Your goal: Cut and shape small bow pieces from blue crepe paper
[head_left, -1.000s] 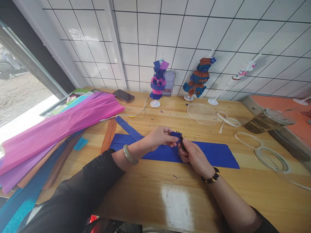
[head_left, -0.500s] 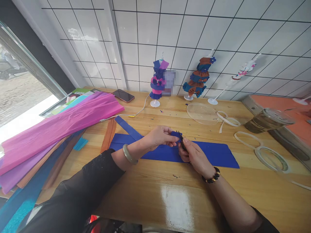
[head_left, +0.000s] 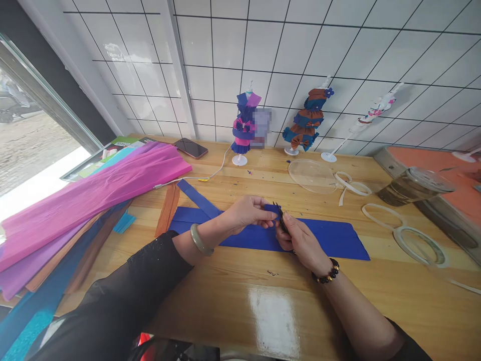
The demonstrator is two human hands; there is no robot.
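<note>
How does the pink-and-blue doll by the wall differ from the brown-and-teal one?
The pink doll looks upright, the brown doll tilted in this view. The pink doll's clearest bow is at mid-height; the brown doll's largest bow sits low. Both have ruffles and round white bases.

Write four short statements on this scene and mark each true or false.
1. The left hand pinches a small dark-blue paper piece. True.
2. The right hand holds dark, pointed scissors. True.
3. The black rectangular phone lies on the long magenta crinkled sheet. False: the phone lies beyond that sheet, on the pale wooden table.
4. The left hand wears the black-and-gold beaded bracelet. False: the right hand does.
</note>
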